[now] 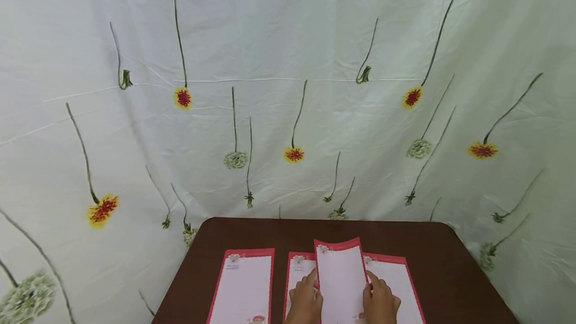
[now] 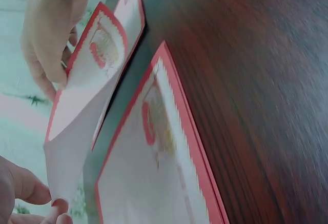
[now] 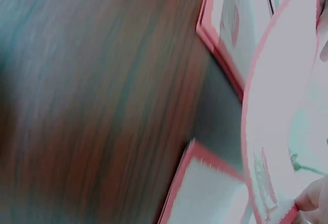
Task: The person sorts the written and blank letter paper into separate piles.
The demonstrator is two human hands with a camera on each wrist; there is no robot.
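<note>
A red-bordered sheet of paper [image 1: 340, 281] with a flower print in its corner is held up between both hands, bowed along its length. My left hand [image 1: 306, 301] pinches its left edge; in the left wrist view, the thumb and fingers [image 2: 35, 190] of that hand are at a corner. My right hand [image 1: 380, 300] pinches the opposite edge, its fingertips [image 3: 310, 197] showing in the right wrist view. Beneath the raised sheet lie two similar papers, a middle one [image 1: 297, 265] and a right one [image 1: 395, 279], both partly covered.
Another red-bordered paper [image 1: 243, 284] lies apart at the left on the dark brown wooden table [image 1: 256, 231]. Behind the table hangs a pale cloth [image 1: 270, 39] printed with flowers.
</note>
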